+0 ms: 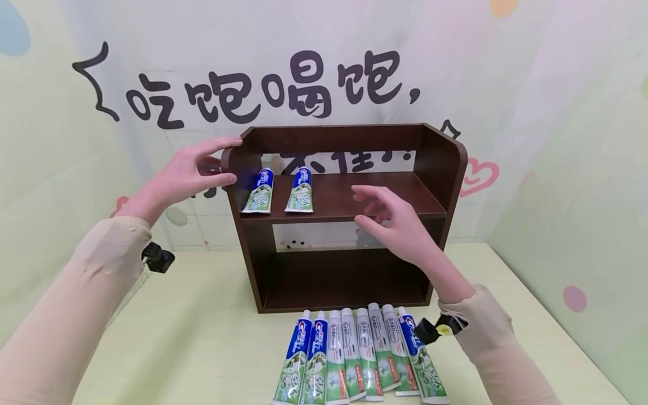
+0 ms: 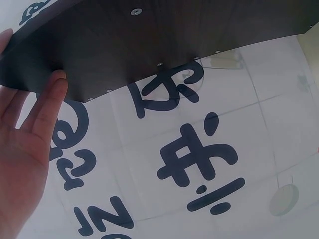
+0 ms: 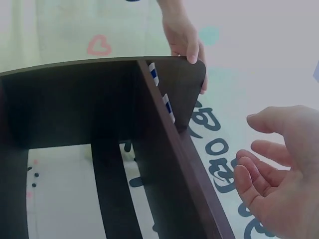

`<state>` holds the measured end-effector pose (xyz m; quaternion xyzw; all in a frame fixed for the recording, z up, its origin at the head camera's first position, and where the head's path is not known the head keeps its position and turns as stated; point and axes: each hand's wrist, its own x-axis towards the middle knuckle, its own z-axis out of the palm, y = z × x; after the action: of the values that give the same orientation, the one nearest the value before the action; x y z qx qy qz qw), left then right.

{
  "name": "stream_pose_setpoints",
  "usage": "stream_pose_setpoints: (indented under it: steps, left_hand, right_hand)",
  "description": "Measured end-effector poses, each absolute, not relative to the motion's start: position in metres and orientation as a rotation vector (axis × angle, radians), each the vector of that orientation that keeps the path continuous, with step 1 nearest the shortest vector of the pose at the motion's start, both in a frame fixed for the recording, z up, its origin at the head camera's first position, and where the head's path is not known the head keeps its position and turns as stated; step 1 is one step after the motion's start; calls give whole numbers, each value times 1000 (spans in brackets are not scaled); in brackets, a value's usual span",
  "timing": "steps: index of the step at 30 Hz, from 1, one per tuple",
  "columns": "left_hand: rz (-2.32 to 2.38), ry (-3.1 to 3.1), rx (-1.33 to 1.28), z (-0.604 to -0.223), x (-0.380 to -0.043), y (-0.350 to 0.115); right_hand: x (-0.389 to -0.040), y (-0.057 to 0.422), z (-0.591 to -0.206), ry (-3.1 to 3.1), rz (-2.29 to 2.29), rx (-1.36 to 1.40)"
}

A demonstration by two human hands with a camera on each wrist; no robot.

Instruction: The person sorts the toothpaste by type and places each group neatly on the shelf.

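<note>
My left hand rests on the upper left corner of a dark brown wooden shelf. Its index finger reaches to the top edge, while the left wrist view has the thumb against the panel's outer face. Two blue, white and green toothpaste tubes stand caps up, leaning back, on the upper level: one by the left panel, another to its right. In front of that level's right half hovers my right hand, fingers loosely bent with nothing between them.
On the table before the shelf lies a row of several toothpaste tubes, caps toward the shelf. Blue and green ones lie at both ends, grey-white and green ones between. A wall with black lettering stands behind.
</note>
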<state>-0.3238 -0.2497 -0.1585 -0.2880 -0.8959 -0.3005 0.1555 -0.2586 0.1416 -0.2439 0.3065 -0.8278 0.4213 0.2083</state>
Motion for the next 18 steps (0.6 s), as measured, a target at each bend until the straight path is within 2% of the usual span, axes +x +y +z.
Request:
stream_pose_setpoints:
  steps: [18]
  left_hand:
    - [-883,-2563,-824,-160,-323,-249]
  right_hand:
    - [-235,170,-301,-2257,1107,830]
